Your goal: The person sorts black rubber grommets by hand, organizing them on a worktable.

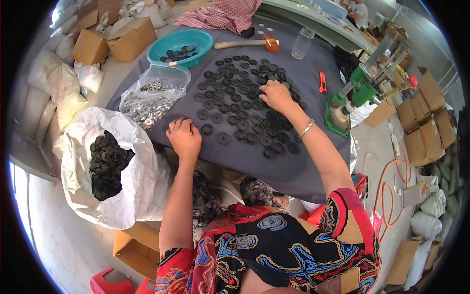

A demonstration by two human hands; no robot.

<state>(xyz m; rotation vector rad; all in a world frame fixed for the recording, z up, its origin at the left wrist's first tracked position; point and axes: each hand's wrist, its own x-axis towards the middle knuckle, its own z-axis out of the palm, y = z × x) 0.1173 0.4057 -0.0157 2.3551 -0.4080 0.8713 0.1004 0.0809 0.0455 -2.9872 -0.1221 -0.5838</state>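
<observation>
Many round black discs with raised rims (242, 102) lie flat, spread across a dark grey cloth-covered table (220, 149). My right hand (278, 95) reaches over the right half of the spread, fingers bent and tips down among the discs; whether one is between the fingertips is hidden. A silver bracelet circles that wrist. At the table's near left edge rests my left hand (185, 139), its fingers curled in, beside the nearest discs. What it holds, if anything, cannot be seen.
Left: a white sack of black discs (152, 196), a clear bag of metal rings (169, 76) and a teal basin (208, 51). Behind: a wooden-handled mallet (240, 44) and clear jar (302, 44). Right: a red cutter (322, 82) and green hand press (338, 122). A person (360, 12) is far back.
</observation>
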